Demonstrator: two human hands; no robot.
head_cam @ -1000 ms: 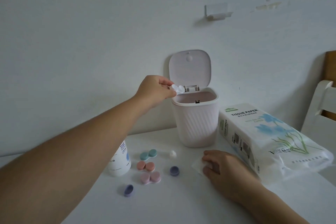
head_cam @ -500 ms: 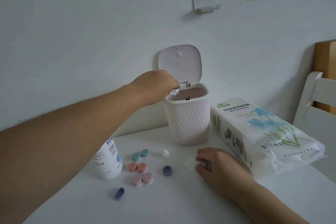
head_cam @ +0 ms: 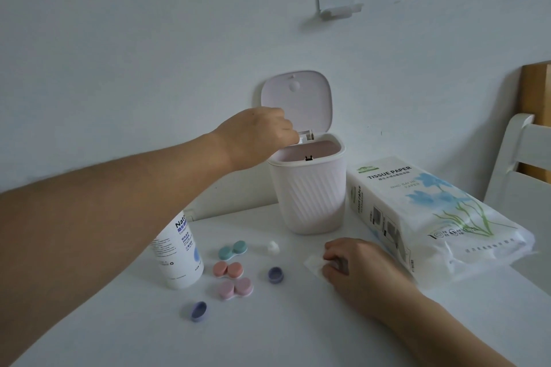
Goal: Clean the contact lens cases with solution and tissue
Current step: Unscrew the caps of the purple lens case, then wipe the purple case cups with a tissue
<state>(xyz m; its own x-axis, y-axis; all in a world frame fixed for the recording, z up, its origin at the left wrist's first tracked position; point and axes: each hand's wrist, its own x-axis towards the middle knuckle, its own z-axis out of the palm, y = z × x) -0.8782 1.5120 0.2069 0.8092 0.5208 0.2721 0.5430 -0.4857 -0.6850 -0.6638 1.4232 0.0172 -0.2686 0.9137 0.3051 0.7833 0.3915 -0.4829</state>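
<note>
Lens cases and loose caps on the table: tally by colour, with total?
Teal case: 1
Salmon case: 1
Pink case: 1
Purple caps: 2
White cap: 1
Total: 6

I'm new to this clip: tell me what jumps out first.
The left hand reaches over the open pink bin at the back. Coloured contact lens cases lie beside the solution bottle. The right hand rests on a tissue by the tissue pack.
</note>
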